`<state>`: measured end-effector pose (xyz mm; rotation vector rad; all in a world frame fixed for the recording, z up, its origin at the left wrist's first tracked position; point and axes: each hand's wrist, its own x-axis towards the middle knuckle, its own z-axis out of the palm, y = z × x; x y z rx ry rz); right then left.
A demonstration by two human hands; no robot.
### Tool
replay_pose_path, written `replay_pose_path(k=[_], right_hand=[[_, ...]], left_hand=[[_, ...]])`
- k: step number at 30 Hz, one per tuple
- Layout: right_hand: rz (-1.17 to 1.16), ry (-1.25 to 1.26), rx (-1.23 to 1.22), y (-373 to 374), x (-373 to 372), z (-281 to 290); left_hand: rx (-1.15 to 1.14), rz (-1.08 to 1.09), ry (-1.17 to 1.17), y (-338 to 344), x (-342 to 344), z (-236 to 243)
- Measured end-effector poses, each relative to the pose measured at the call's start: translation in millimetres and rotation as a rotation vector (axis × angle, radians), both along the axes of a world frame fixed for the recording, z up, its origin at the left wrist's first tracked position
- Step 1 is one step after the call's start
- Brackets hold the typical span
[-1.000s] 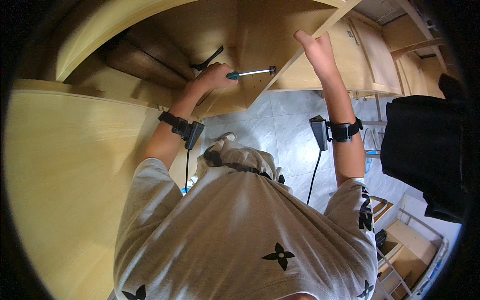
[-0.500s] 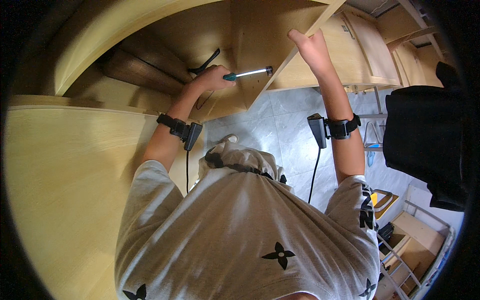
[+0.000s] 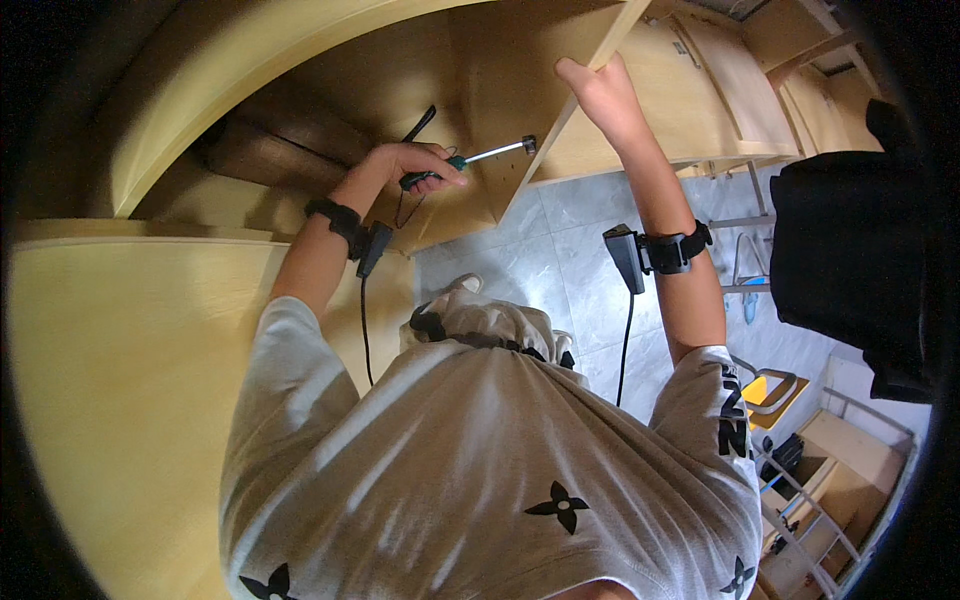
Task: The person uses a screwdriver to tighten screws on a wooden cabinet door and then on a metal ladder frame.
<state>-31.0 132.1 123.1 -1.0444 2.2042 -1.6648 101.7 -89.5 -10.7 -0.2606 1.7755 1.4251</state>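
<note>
Left hand (image 3: 415,165) has its fingers wrapped tight round a screwdriver (image 3: 470,158): teal-and-black handle, thin silver shaft; its tip meets the pale wooden panel (image 3: 520,90). Right hand (image 3: 597,92) grips that panel's edge, fingers curled over it.

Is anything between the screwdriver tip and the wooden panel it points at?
Nothing visible. The left hand holds the screwdriver, whose tip sits right at the upright wooden panel. The right hand grips that panel's edge higher up, clear of the shaft.

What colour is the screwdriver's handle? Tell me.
Teal-green with black, seen in the head view: the screwdriver is gripped in the left hand.
</note>
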Motion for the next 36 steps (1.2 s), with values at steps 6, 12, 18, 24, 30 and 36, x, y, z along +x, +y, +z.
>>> replay_pose_path(k=[6,12,18,24,30,36], right_hand=[[-0.057,-0.036,-0.096,-3.4,6.8,5.7],[-0.078,-0.01,-0.095,-2.8,-3.2,-8.6],[-0.16,-0.073,-0.145,6.4,-9.8,-20.9],[-0.179,-0.055,-0.135,0.9,-1.2,-2.0],[-0.159,-0.083,-0.128,6.3,-10.9,-11.7],[-0.123,-0.013,-0.168,4.5,-15.7,-7.8]], left_hand=[[0.542,-0.118,-0.432,-19.7,-17.5,-36.8],[0.855,-0.143,-0.678,-12.4,-20.1,-55.0],[0.645,-0.086,-0.678,8.1,-23.2,-25.0],[1.059,-0.082,-0.628,-10.2,-30.9,-36.3],[0.821,0.122,-0.568,-1.8,-15.1,-23.6],[1.039,0.246,-0.772,-4.6,-20.7,-34.5]])
